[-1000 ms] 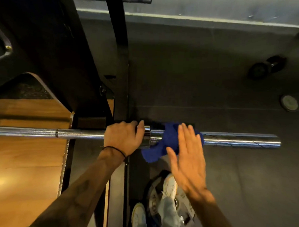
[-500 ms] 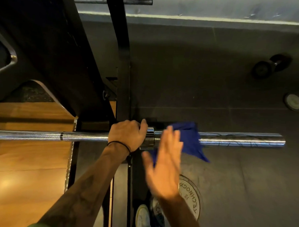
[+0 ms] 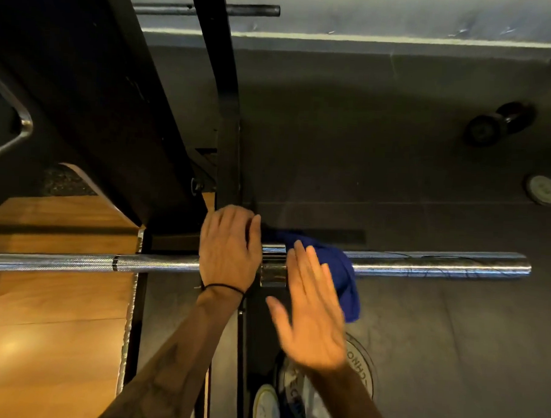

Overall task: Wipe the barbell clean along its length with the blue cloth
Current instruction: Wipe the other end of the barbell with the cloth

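Now, your left hand [image 3: 230, 248] wraps over the long chrome steel barbell [image 3: 439, 263], grip curled around the knurled shaft just at 9 o'clock of the collar. The bar runs level across the view from 9 to 3 o'clock. The crumpled blue cloth [image 3: 338, 268] drapes over the smooth sleeve just at 3 o'clock of the collar, one corner hanging down toward 6. Your right hand [image 3: 310, 311] is flat, fingers straight and spread, holding nothing; fingertips overlap the cloth's near edge, contact unclear through motion blur. Round grey weight plate [image 3: 363, 364] lies on the dark rubber floor [image 3: 419, 357] at 6 o'clock, partly hidden by your forearm. Black dumbbell [image 3: 499, 123] sits at 2 o'clock, well apart.
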`<state>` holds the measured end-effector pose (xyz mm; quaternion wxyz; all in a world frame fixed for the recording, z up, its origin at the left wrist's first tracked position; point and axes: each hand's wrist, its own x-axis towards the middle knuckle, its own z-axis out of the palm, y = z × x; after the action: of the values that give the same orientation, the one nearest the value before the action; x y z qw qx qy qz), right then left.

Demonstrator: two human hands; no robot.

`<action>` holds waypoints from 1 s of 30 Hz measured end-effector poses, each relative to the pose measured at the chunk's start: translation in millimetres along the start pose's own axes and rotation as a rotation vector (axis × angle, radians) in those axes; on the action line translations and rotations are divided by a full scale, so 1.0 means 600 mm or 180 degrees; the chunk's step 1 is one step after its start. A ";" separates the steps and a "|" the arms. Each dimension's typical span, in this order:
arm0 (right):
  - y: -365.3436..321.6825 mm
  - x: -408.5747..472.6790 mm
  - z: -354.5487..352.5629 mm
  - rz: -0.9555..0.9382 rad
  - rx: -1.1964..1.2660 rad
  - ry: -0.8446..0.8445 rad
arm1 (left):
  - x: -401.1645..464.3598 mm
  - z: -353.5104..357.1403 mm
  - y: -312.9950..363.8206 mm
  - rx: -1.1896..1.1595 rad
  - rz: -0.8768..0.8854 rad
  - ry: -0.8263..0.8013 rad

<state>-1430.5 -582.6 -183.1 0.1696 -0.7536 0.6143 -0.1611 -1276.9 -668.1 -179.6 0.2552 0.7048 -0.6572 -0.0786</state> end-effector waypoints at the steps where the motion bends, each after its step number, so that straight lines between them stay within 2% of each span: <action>1: 0.029 -0.003 -0.007 -0.0119 -0.0200 0.0113 | -0.001 0.004 -0.003 0.0172 0.0144 0.0010; 3: 0.063 -0.008 -0.021 0.0183 -0.0185 0.0466 | 0.001 0.008 -0.005 0.0362 0.0271 -0.0041; 6: 0.004 0.003 -0.002 0.0968 0.0357 0.0566 | -0.003 0.011 -0.005 0.0365 0.0380 0.0009; 9: -0.049 -0.006 0.022 0.0481 0.0612 0.0091 | -0.007 0.015 -0.012 0.0039 0.0392 0.0300; 12: 0.017 -0.011 -0.004 -0.0060 -0.0023 0.0033 | -0.006 0.018 -0.019 -0.0246 0.0369 0.0389; 14: 0.052 -0.013 -0.018 0.0157 -0.0049 0.0337 | -0.004 0.017 -0.019 -0.0255 0.0359 0.0345; 17: -0.004 -0.006 -0.004 0.0835 0.0453 0.0449 | -0.005 0.010 -0.013 -0.0056 0.0377 0.0215; 19: -0.043 -0.014 0.021 0.0557 0.0634 0.0043 | -0.005 0.007 -0.009 0.0156 0.0318 0.0035; 21: -0.013 -0.018 0.011 0.0156 0.0296 -0.0304 | -0.004 0.005 -0.006 0.0361 0.0285 -0.0169; 23: 0.053 -0.021 -0.006 -0.0033 -0.0108 0.0065 | -0.001 0.004 -0.004 0.0471 0.0269 -0.0300; 25: 0.081 -0.018 -0.020 0.0479 -0.0051 0.0590 | 0.004 0.004 -0.003 0.0543 0.0228 -0.0365; 26: 0.068 -0.014 -0.018 0.0798 0.0099 0.0683 | 0.005 0.004 -0.002 0.0556 0.0210 -0.0387; 28: 0.010 -0.005 0.000 0.0976 0.0470 0.0502 | 0.004 0.002 -0.002 0.0535 0.0203 -0.0438; 30: -0.018 -0.010 0.015 0.0329 0.0437 -0.0032 | 0.003 0.000 -0.001 0.0481 0.0182 -0.0485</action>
<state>-1418.3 -573.9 -186.2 0.2320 -0.7083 0.6391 -0.1900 -1275.9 -670.1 -179.5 0.1528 0.6949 -0.6987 -0.0749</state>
